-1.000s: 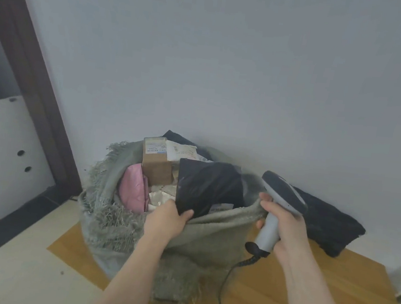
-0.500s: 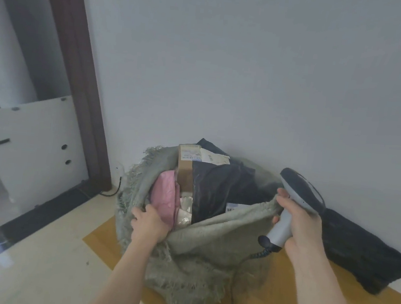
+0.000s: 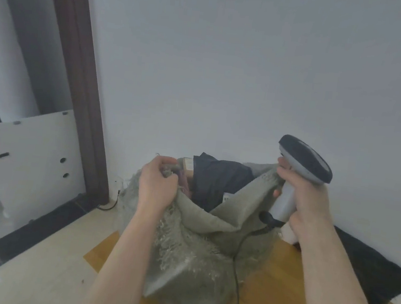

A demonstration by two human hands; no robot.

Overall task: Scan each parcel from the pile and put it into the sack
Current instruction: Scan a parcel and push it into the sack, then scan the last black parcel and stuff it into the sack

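Sack point(image 3: 208, 251) rim gripped by left hand point(image 3: 157, 187); right hand point(image 3: 305, 202) grips scanner point(image 3: 301, 170).

No text can be read anywhere in the view. Two labels show, both too blurred and small to make out. One is a pale label point(image 3: 188, 163) on the top of the brown cardboard box point(image 3: 185, 169) standing in the mouth of the sack point(image 3: 224, 218), just left of the black parcel point(image 3: 218, 181); it carries faint marks, none legible. The other is a white label point(image 3: 227, 197) at the near edge of the black parcel, half hidden behind the sack's rim, with a few dark marks that cannot be read.
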